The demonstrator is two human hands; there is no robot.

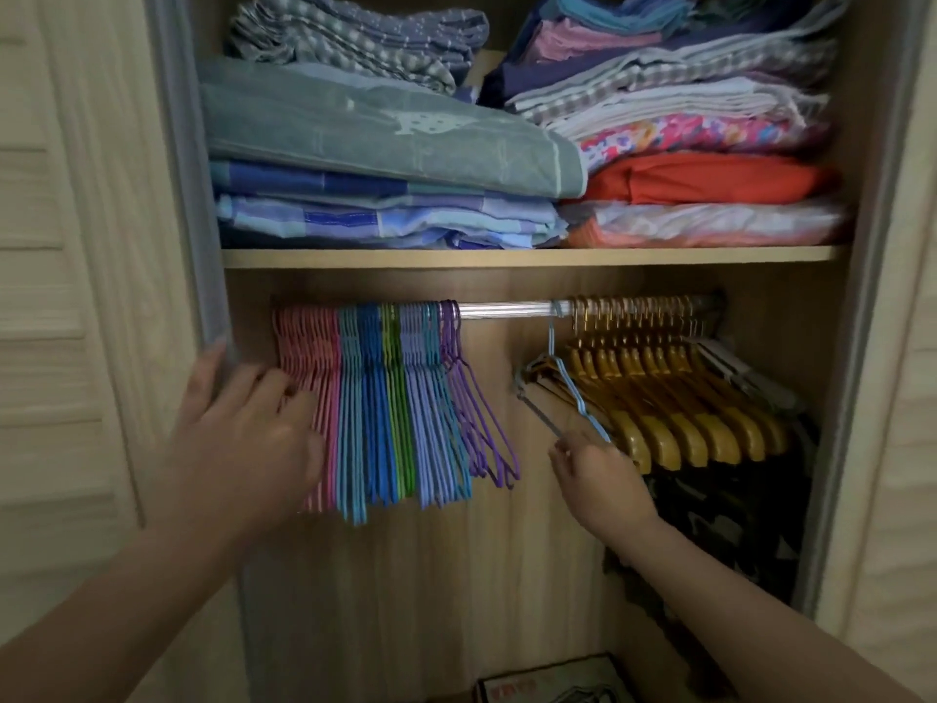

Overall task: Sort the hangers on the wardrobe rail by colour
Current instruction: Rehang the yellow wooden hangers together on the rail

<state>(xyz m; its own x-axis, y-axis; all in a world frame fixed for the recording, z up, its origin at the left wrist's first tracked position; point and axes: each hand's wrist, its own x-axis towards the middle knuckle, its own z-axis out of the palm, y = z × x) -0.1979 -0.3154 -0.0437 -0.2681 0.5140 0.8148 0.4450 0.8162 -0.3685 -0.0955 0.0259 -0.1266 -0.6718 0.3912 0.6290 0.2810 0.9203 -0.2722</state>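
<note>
A metal rail (507,312) ran across the wardrobe under a shelf (527,256) stacked with folded linens (395,144). At its left end hung wire hangers bunched by colour: pink hangers (309,357), then light blue hangers (350,398), dark blue, green, lilac and purple hangers (476,398). The left hand (248,438) rested with its fingers spread over the pink bunch (blurred, so the contact was hard to judge). Well apart, across a bare stretch of rail, yellow wooden hangers (674,398) crowded the right end. The right hand (598,474) pinched the lower bar of a pale blue wire hanger (568,383) hooked on the rail just left of the wooden ones.
</note>
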